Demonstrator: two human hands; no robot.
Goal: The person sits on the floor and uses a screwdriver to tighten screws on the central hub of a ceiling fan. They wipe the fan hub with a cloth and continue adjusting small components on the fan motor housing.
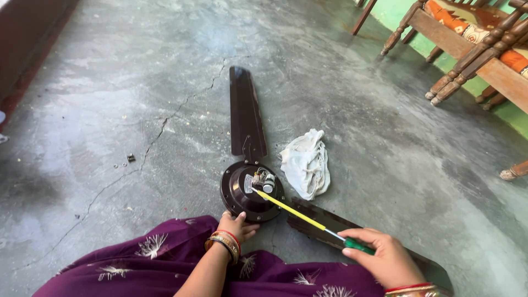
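Note:
A dark brown ceiling fan motor (242, 192) lies on the grey concrete floor with one blade (246, 113) pointing away from me and another blade (330, 223) running to the lower right under my right arm. My left hand (236, 225) rests on the near rim of the motor housing. My right hand (385, 256) grips the green handle of a long screwdriver (300, 214) with a yellow shaft. Its tip sits at the small parts in the centre of the motor.
A crumpled white cloth (306, 163) lies just right of the motor. Small loose screws (130, 159) sit on the floor to the left, near a long crack. Wooden furniture legs (467, 60) with orange cushions stand at the upper right. My purple garment (165, 264) covers the near floor.

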